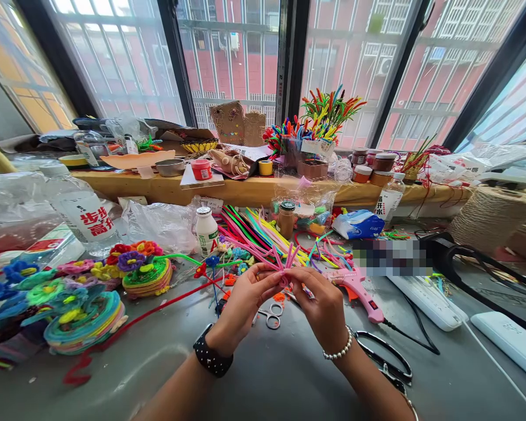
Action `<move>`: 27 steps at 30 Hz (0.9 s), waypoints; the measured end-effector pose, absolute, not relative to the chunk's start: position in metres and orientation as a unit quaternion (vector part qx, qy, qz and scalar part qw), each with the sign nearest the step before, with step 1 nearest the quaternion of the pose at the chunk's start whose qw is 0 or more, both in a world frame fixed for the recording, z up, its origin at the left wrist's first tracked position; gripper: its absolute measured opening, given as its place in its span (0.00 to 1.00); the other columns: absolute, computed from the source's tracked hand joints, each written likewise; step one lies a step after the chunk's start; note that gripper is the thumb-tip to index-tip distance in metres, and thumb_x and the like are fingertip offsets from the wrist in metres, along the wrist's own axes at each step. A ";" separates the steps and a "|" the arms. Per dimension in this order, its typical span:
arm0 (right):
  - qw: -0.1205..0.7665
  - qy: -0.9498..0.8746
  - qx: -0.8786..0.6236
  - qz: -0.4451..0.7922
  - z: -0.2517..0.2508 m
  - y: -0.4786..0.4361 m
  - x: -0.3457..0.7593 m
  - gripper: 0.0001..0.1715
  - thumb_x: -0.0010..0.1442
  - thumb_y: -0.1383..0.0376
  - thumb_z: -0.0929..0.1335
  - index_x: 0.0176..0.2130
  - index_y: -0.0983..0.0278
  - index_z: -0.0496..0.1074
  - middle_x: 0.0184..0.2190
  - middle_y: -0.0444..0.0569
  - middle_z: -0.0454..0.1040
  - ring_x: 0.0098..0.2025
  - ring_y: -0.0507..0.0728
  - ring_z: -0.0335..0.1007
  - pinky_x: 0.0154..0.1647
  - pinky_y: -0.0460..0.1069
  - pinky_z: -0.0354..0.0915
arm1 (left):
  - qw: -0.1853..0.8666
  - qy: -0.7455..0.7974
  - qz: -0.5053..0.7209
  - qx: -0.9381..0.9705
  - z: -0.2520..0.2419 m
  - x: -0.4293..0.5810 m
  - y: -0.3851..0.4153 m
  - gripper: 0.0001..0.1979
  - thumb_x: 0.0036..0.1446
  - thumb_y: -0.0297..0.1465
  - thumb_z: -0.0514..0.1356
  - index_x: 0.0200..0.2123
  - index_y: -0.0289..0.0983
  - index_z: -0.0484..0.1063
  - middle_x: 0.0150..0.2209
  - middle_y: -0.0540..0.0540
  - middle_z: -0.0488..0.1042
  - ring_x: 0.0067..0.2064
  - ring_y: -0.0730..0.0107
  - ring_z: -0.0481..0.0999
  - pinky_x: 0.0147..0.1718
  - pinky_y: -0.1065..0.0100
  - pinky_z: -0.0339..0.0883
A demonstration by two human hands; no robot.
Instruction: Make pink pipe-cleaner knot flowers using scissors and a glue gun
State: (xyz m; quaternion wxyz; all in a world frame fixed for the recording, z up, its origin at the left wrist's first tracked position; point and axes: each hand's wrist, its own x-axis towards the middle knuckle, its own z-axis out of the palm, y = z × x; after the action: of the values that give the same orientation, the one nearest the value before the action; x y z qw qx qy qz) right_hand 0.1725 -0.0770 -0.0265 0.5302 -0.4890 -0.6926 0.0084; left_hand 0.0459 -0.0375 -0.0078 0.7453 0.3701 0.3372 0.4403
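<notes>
Pink pipe cleaners (284,260), bent together with their ends fanning upward, are held between both hands above the grey table. My left hand (256,295), with a dotted black watch strap at its wrist, pinches them from the left. From the right, my right hand (316,296), wearing a beaded bracelet, closes its fingertips on the same bundle. Small scissors (272,317) lie on the table just below the hands. A pink hot glue gun (358,289) rests right of my right hand, partly behind it. Many loose coloured pipe cleaners (249,228) lie behind the hands.
Coiled pipe-cleaner flowers (85,318) crowd the left side. Black-handled scissors (388,356) and a white power strip (429,298) lie at right. A white bottle (207,231) and a brown jar (286,219) stand behind. A wooden ledge (245,190) carries pots and supplies below the windows.
</notes>
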 end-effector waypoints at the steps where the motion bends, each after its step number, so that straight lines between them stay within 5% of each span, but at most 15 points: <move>1: 0.529 -0.692 -0.491 0.009 -0.027 -0.077 0.173 0.15 0.53 0.74 0.60 0.38 0.60 0.69 0.33 0.48 0.73 0.37 0.55 0.68 0.41 0.50 0.63 | 0.747 0.335 0.440 0.370 -0.008 0.046 -0.037 0.11 0.39 0.23 0.63 0.29 0.33 0.65 0.27 0.49 0.73 0.31 0.75 0.73 0.35 0.73 0.67; 14: 0.517 -0.718 -0.465 0.028 -0.025 -0.073 0.177 0.13 0.53 0.74 0.60 0.37 0.62 0.69 0.33 0.48 0.72 0.36 0.53 0.67 0.38 0.48 0.64 | 0.743 0.312 0.435 0.402 -0.010 0.044 -0.036 0.07 0.43 0.25 0.61 0.28 0.33 0.65 0.25 0.51 0.72 0.30 0.78 0.72 0.34 0.75 0.66; 22: 0.556 -0.631 -0.525 0.130 -0.020 -0.074 0.181 0.05 0.53 0.66 0.63 0.34 0.64 0.66 0.28 0.46 0.71 0.29 0.51 0.68 0.29 0.46 0.66 | 0.723 0.325 0.448 0.413 -0.009 0.044 -0.035 0.07 0.44 0.25 0.61 0.29 0.33 0.66 0.27 0.49 0.73 0.31 0.77 0.72 0.34 0.74 0.66; 27: 0.543 -0.626 -0.524 0.196 -0.020 -0.072 0.183 0.09 0.54 0.63 0.62 0.28 0.65 0.67 0.25 0.47 0.69 0.27 0.51 0.65 0.25 0.44 0.64 | 0.730 0.329 0.433 0.413 -0.007 0.044 -0.036 0.07 0.42 0.27 0.62 0.28 0.33 0.67 0.26 0.50 0.73 0.31 0.76 0.73 0.35 0.74 0.65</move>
State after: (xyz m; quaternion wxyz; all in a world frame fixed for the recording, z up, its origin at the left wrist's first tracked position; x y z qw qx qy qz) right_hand 0.1828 -0.0715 -0.0204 0.5434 -0.5237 -0.6263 0.1956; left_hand 0.0444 -0.0360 -0.0074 0.7302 0.4133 0.3292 0.4332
